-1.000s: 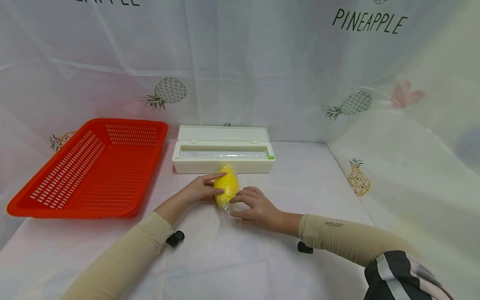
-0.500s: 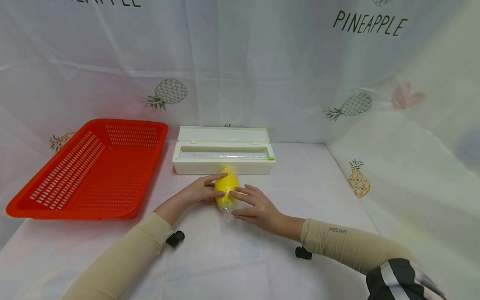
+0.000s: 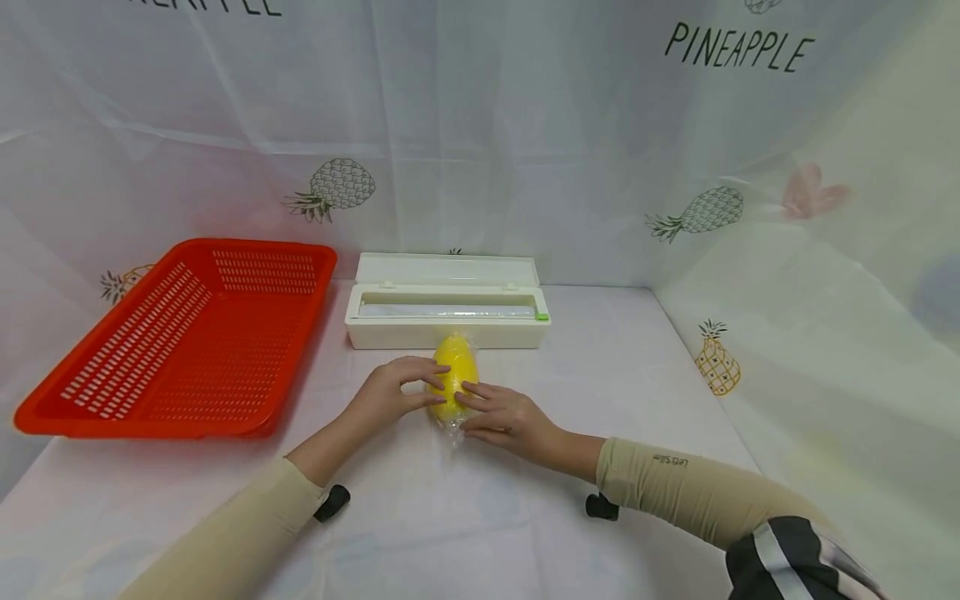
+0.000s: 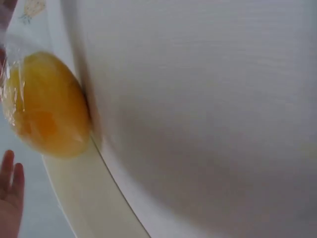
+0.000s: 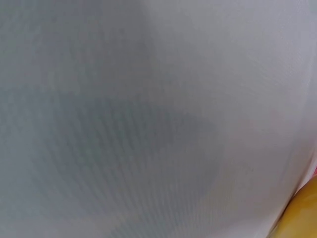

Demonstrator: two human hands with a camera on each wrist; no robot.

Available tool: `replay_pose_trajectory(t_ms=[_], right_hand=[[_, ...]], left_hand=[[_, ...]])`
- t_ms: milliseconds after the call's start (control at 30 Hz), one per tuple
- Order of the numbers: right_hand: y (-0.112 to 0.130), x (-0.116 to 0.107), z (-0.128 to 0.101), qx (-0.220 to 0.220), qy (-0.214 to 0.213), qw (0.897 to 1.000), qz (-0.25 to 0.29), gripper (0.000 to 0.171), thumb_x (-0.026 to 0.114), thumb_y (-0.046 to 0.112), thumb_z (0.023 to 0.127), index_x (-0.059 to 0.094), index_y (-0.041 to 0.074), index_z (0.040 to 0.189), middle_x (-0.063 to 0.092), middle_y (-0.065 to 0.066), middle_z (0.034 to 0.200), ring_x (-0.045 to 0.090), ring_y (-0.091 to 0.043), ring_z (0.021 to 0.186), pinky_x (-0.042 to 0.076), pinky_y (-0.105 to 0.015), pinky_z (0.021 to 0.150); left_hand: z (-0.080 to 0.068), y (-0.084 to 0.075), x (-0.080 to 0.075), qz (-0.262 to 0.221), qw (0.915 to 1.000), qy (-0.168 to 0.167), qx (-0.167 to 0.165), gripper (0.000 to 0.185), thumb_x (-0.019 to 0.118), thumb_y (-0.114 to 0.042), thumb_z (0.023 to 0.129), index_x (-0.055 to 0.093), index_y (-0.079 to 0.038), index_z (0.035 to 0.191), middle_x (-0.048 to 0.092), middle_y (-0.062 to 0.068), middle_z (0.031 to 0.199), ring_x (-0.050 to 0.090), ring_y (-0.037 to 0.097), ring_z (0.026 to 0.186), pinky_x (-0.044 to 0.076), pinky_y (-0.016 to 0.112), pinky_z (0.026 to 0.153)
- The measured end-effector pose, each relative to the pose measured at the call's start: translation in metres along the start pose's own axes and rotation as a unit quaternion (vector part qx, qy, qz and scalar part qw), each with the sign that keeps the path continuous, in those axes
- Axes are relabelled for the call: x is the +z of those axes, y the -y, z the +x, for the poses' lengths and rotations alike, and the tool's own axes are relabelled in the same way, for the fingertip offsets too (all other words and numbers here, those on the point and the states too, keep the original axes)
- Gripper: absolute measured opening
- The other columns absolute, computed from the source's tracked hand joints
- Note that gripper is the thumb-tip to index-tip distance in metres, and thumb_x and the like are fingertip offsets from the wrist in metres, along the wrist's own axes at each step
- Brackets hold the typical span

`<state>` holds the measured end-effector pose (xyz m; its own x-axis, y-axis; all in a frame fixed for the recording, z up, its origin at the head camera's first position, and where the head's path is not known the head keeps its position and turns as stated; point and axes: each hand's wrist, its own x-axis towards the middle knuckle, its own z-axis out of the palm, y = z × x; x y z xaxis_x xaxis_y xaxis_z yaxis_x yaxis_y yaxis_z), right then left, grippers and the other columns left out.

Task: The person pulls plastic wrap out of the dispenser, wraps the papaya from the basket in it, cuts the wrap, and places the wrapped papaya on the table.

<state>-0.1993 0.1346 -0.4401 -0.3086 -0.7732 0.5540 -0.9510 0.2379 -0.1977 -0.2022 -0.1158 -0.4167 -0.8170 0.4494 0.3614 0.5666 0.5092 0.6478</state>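
A yellow oval fruit [image 3: 454, 354] wrapped in clear plastic film lies on the white-covered table, its long side pointing away from me. Bunched film [image 3: 454, 433] sticks out at its near end. My left hand [image 3: 382, 393] is at the fruit's left side, fingers reaching over it and thumb lower down. In the left wrist view, two fairly straight fingers [image 4: 18, 181] appear apart from the fruit [image 4: 49, 109]. From the right, my right hand [image 3: 510, 421] lays fairly straight fingers on the fruit, its thumb beside the bunched film. Only the fruit's edge [image 5: 299, 215] enters the right wrist view.
Just behind the fruit stands a white film dispenser box [image 3: 397, 336] with its lid [image 3: 447, 268] raised and a roll [image 3: 446, 310] inside. A red perforated basket [image 3: 202, 367] is at the left. A pineapple-print cloth [image 3: 480, 125] hangs behind.
My left hand has drawn back toward me and slightly left, loosening from the fruit. My right fingers have shifted a little further onto it. The fruit stays almost in place.
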Motion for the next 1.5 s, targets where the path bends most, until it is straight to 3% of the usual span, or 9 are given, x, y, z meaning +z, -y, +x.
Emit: replay_pose_trajectory(t_ms=[133, 400, 533, 700, 933, 1100, 1200, 1367, 1500], right_hand=[[0.0, 0.0, 0.0, 0.021, -0.006, 0.999, 0.028, 0.03, 0.083, 0.003, 0.074, 0.075, 0.002, 0.103, 0.062, -0.015, 0.125, 0.053, -0.029, 0.124, 0.046, -0.032, 0.097], [-0.001, -0.001, 0.002, 0.028, -0.019, 0.999, 0.032, 0.031, 0.081, 0.001, 0.075, 0.072, 0.001, 0.105, 0.061, -0.013, 0.129, 0.054, -0.03, 0.123, 0.047, -0.031, 0.095], [-0.002, 0.0, 0.003, 0.049, -0.026, 0.997, 0.044, 0.029, 0.08, -0.002, 0.075, 0.071, 0.003, 0.102, 0.062, -0.013, 0.127, 0.054, -0.029, 0.123, 0.047, -0.031, 0.095], [-0.001, 0.001, 0.002, 0.07, -0.034, 0.995, 0.054, 0.024, 0.078, -0.001, 0.079, 0.07, 0.006, 0.101, 0.063, -0.012, 0.125, 0.053, -0.028, 0.124, 0.047, -0.031, 0.096], [-0.006, 0.003, -0.001, 0.051, -0.026, 0.998, 0.002, 0.05, 0.086, 0.015, 0.075, 0.059, -0.001, 0.113, 0.061, -0.013, 0.125, 0.056, -0.026, 0.119, 0.045, -0.033, 0.1], [-0.011, 0.0, 0.002, 0.036, -0.01, 0.997, -0.069, 0.033, 0.083, 0.017, 0.079, 0.057, 0.004, 0.096, 0.059, -0.015, 0.123, 0.056, -0.026, 0.116, 0.046, -0.031, 0.099], [-0.011, -0.004, 0.006, 0.048, -0.001, 0.997, -0.065, 0.025, 0.077, 0.01, 0.084, 0.056, 0.004, 0.095, 0.059, -0.015, 0.123, 0.056, -0.028, 0.117, 0.045, -0.035, 0.101], [-0.01, -0.007, 0.011, 0.115, 0.007, 0.993, -0.031, 0.017, 0.067, 0.007, 0.092, 0.052, 0.003, 0.1, 0.061, -0.014, 0.125, 0.056, -0.028, 0.119, 0.044, -0.039, 0.101], [-0.011, -0.005, 0.015, 0.136, -0.022, 0.99, -0.024, 0.019, 0.063, 0.006, 0.094, 0.053, 0.002, 0.109, 0.064, -0.012, 0.12, 0.06, -0.026, 0.114, 0.048, -0.036, 0.097]], left_hand=[[-0.013, -0.001, 0.003, 0.052, 0.9906, 0.013, 0.126, 0.034, 0.091, -0.021, 0.065, 0.073, -0.007, 0.09, 0.069, 0.007, 0.114, 0.061, 0.029, 0.112, 0.048, 0.044, 0.096], [-0.016, -0.01, 0.012, 0.101, 0.98, 0.013, 0.171, 0.045, 0.094, -0.035, 0.057, 0.065, -0.009, 0.08, 0.065, 0.005, 0.117, 0.06, 0.022, 0.106, 0.051, 0.034, 0.091], [-0.013, -0.013, 0.021, 0.137, 0.9782, 0.001, 0.156, 0.048, 0.095, -0.038, 0.055, 0.066, -0.011, 0.082, 0.062, 0.004, 0.116, 0.061, 0.02, 0.101, 0.052, 0.032, 0.088], [-0.012, -0.016, 0.028, 0.157, 0.9792, -0.014, 0.127, 0.03, 0.091, -0.026, 0.067, 0.067, -0.014, 0.081, 0.061, 0.003, 0.117, 0.063, 0.02, 0.1, 0.053, 0.032, 0.087], [-0.013, -0.018, 0.028, 0.152, 0.983, -0.034, 0.097, 0.023, 0.086, -0.015, 0.073, 0.064, -0.013, 0.078, 0.062, 0.005, 0.119, 0.065, 0.021, 0.099, 0.055, 0.03, 0.081], [-0.01, -0.021, 0.026, 0.157, 0.9854, -0.022, 0.063, 0.025, 0.082, -0.018, 0.078, 0.058, -0.011, 0.083, 0.061, 0.012, 0.128, 0.062, 0.027, 0.11, 0.054, 0.035, 0.086], [-0.006, -0.022, 0.024, 0.151, 0.9879, -0.007, 0.033, 0.024, 0.078, -0.019, 0.082, 0.058, -0.009, 0.089, 0.058, 0.015, 0.133, 0.06, 0.028, 0.111, 0.052, 0.037, 0.09], [0.001, -0.021, 0.024, 0.146, 0.9893, -0.004, 0.01, 0.047, 0.074, -0.018, 0.085, 0.056, 0.005, 0.122, 0.066, 0.006, 0.096, 0.058, 0.026, 0.096, 0.051, 0.035, 0.082], [0.005, -0.02, 0.025, 0.141, 0.99, -0.005, 0.001, 0.045, 0.072, -0.016, 0.088, 0.056, 0.008, 0.123, 0.06, 0.001, 0.08, 0.054, 0.024, 0.086, 0.049, 0.032, 0.073]])
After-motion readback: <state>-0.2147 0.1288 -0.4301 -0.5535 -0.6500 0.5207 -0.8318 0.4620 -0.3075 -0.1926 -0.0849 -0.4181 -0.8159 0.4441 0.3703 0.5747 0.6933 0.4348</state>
